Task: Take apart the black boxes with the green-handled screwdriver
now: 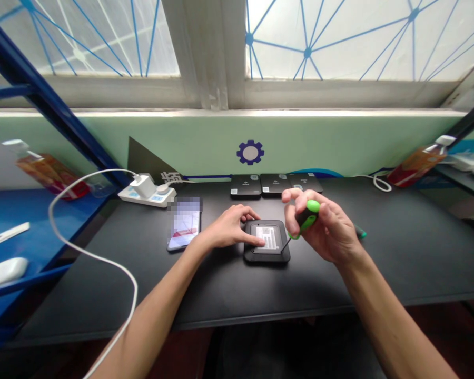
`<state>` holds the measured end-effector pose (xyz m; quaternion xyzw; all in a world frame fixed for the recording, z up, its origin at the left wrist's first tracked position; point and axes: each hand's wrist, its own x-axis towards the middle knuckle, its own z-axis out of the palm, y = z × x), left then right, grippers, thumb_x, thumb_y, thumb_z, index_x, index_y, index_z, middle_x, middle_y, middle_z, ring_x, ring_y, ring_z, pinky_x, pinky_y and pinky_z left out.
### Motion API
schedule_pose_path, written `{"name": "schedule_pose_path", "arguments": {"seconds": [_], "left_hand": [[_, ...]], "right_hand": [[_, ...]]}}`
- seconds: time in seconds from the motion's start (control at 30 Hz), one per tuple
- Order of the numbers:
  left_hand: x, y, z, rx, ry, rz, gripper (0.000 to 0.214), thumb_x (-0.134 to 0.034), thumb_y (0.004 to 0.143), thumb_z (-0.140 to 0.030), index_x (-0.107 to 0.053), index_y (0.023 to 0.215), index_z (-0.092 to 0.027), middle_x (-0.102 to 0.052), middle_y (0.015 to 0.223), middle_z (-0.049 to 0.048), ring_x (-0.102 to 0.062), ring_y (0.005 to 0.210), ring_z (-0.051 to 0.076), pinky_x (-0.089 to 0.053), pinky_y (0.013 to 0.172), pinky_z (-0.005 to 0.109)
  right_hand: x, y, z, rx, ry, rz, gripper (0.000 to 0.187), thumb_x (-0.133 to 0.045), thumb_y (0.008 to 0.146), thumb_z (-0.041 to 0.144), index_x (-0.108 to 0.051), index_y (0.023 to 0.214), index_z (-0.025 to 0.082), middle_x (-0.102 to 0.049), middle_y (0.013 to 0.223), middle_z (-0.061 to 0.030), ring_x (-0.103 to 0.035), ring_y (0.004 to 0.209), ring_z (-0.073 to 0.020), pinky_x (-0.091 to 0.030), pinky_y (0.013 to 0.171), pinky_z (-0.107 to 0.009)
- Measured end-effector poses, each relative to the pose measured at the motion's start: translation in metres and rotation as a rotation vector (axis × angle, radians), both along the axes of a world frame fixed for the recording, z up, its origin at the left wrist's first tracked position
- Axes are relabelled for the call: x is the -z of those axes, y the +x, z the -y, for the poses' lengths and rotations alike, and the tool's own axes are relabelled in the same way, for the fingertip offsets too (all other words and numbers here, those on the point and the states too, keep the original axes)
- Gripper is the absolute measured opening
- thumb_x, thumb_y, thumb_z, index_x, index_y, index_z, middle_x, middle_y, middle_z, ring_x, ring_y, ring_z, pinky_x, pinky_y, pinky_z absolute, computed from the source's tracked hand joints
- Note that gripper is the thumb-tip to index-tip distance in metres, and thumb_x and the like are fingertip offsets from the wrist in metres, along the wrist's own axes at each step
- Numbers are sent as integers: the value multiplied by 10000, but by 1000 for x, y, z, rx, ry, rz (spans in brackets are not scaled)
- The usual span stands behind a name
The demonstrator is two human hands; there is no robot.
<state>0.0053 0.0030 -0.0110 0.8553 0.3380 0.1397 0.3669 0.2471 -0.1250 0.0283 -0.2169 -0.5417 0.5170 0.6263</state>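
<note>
On the tabletop (379, 273), the left hand (231, 227) lies open-fingered on the black box (266, 255) while the right hand (327, 231) wraps its grip round a green screwdriver (306, 216) whose slanted tip, seemingly at the box's right edge, could skid off and scratch it.

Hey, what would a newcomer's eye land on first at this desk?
The bright green-handled screwdriver in the right hand, at the middle of the black table, with its tip at the right edge of a small black device. The left hand rests on that device. Just left lies a lit phone, and a white cable loops past the table's left side.
</note>
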Motion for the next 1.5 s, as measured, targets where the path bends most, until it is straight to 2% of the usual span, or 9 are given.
{"name": "schedule_pose_path", "arguments": {"seconds": [0.13,0.27,0.43,0.63,0.77,0.87,1.0,1.13,1.5], "left_hand": [[2,0,-1,-2,3,-6,756,-1025,642,-685,-820,1238,-269,-710,1234,87,-669,1179,325,-556,995,411],[3,0,-3,4,5,-1,746,-1022,655,-677,-820,1246,-269,-723,1240,89,-668,1188,324,-543,995,411],[2,0,-1,14,-16,5,759,-1017,662,-683,-810,1255,-258,-730,1249,93,-664,1204,329,-538,1008,415],[3,-1,-1,9,-10,10,762,-1015,658,-693,-810,1249,-257,-718,1233,91,-664,1195,331,-541,1011,419],[1,-1,-1,7,-12,21,750,-1028,636,-684,-814,1207,-248,-727,1231,94,-665,1169,328,-546,993,418],[-1,0,1,28,-2,57,715,-1037,660,-619,-812,1236,-262,-759,1287,88,-679,1163,319,-544,988,412],[-2,2,2,57,-2,89,637,-1029,707,-554,-837,1253,-287,-793,1298,76,-701,1198,320,-538,982,400],[-2,2,1,43,-13,90,628,-1034,687,-564,-852,1217,-280,-809,1252,74,-712,1178,319,-538,961,397],[0,3,2,0,-4,78,629,-1044,643,-614,-840,1122,-261,-802,1153,60,-705,1074,297,-532,926,397]], "right_hand": [[1,-5,-2,59,2,-33,232,-857,1016,449,-761,1086,250,-643,1304,-74,-760,782,-166,-590,665,-311],[-3,-10,-2,38,43,-71,226,-904,968,353,-737,1088,260,-624,1224,-30,-606,596,-74,-445,569,-265],[-5,-4,3,-31,23,19,266,-692,1094,442,-804,1160,210,-658,1249,-106,-668,734,-156,-563,763,-371],[-5,-4,1,41,0,16,299,-926,941,318,-665,1079,268,-674,1291,-59,-707,687,-145,-541,622,-302],[-7,-2,2,7,-11,-10,234,-825,1000,428,-725,1126,258,-664,1178,-61,-556,611,-125,-488,597,-318],[-7,2,3,4,-2,18,257,-712,1061,443,-807,1135,217,-649,1211,-95,-623,702,-167,-540,679,-365],[-4,1,3,16,-7,61,213,-802,1037,442,-772,1107,242,-662,1296,-99,-721,748,-192,-596,705,-380],[-5,-4,0,1,27,59,192,-821,1042,406,-729,1123,259,-676,1236,-65,-653,639,-137,-548,659,-347],[-37,-28,-44,157,91,-30,302,-847,1013,542,-701,1077,286,-682,1129,-30,-596,712,-150,-488,602,-301]]}}
